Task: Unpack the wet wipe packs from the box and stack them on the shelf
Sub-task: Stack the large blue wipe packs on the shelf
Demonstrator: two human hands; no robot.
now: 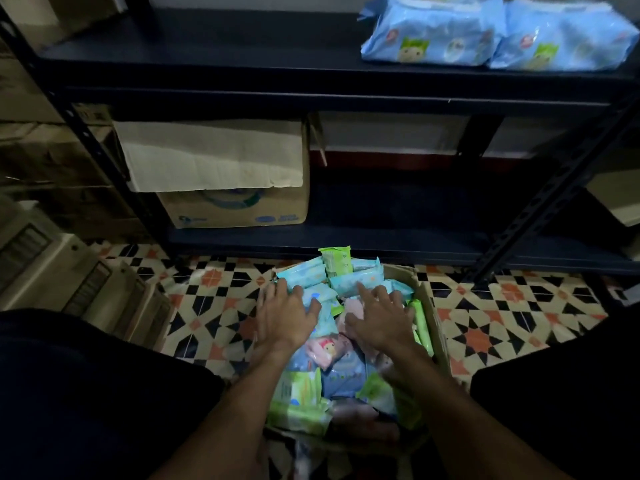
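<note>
A: Identifying the step in hand?

B: Reaching into the box [429,308], placed open on the tiled floor [491,327]. Judging this as the pick step: selecting packs, not yet lifting any.

A: Reporting the hands?

B: Laying the left hand [285,318] flat over a pale-blue pack [322,294] toward the far left of the box. Laying the right hand [381,320] over the packs just beside it, stretching the index finger toward the far end. Showing the fingers [363,292] of both hands spread and released, touching wrappers, grasping nothing.

A: Locating the task's thing?

B: Finding the wet wipe packs [343,372] heaped loose in the box in green, pink and blue, filling it to the rim. Noting one green pack [334,259] standing on end at the far wall. Farther on, noting a cardboard carton [239,206] on the lower shelf [398,237], at the left. Farthest, finding two larger blue packs [429,32] lying side by side, touching, at the right of the upper shelf [207,53].

A: Specifying the next move?

B: Calling for closing the fingers round one pack or a small bundle, lifting clear of the heap, then setting it beside or on the blue packs. Expecting soft, slippery wrappers; advising a full wrap-round grasp.
</note>
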